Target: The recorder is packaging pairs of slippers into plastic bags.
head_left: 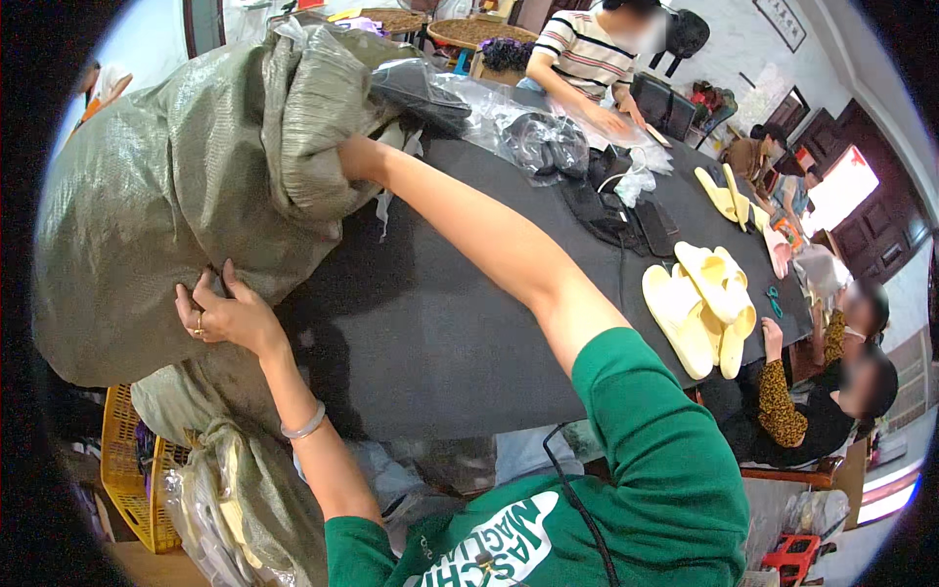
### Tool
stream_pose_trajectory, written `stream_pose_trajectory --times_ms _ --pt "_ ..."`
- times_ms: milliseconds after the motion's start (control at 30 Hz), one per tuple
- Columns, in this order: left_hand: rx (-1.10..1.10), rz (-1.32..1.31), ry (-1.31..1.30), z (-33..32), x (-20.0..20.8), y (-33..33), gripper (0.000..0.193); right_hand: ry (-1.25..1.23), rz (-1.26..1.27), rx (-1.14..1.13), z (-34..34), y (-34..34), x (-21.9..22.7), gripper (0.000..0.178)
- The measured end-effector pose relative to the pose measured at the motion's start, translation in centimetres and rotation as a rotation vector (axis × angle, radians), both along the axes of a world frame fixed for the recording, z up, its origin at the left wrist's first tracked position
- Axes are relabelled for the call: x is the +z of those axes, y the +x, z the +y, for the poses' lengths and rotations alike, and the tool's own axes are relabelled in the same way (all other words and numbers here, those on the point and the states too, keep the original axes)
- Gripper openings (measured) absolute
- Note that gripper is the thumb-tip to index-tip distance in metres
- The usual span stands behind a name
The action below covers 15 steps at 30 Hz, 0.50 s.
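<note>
A large, full grey-green woven sack (186,186) fills the left side and rests at the edge of the dark table. Against its lower front lies my left hand (230,315), fingers spread and holding nothing; a ring and a bangle show on that arm. My right arm stretches across the table to the bunched mouth of the sack. Only the wrist end of my right hand (358,159) shows, since the fingers are inside the folds, so their grip is hidden. What the sack contains cannot be seen.
Pale yellow slippers (699,308) are piled on the dark table (450,333) at right, near green-handled scissors (775,301). Clear plastic bags (538,137) lie at the far side, where a person in a striped shirt works. A yellow crate (132,470) stands below left. Other people sit at right.
</note>
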State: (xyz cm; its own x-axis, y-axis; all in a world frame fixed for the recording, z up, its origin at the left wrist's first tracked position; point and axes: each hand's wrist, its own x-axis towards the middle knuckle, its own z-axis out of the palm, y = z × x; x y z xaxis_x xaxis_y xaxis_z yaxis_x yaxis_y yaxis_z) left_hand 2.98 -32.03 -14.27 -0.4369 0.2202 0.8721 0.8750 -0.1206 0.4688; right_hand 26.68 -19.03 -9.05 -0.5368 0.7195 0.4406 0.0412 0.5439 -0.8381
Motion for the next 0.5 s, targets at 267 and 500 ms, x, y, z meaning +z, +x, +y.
stream_pose_trajectory --times_ms 267,500 --pt "0.040 0.063 -0.124 -1.3 0.2 -1.9 0.017 0.510 -0.326 -0.163 3.1 0.3 -1.6 0.042" --pt "-0.183 -0.567 0.046 -1.1 -0.8 -6.0 0.026 0.531 -0.297 -0.167 2.6 -0.7 -2.5 0.041"
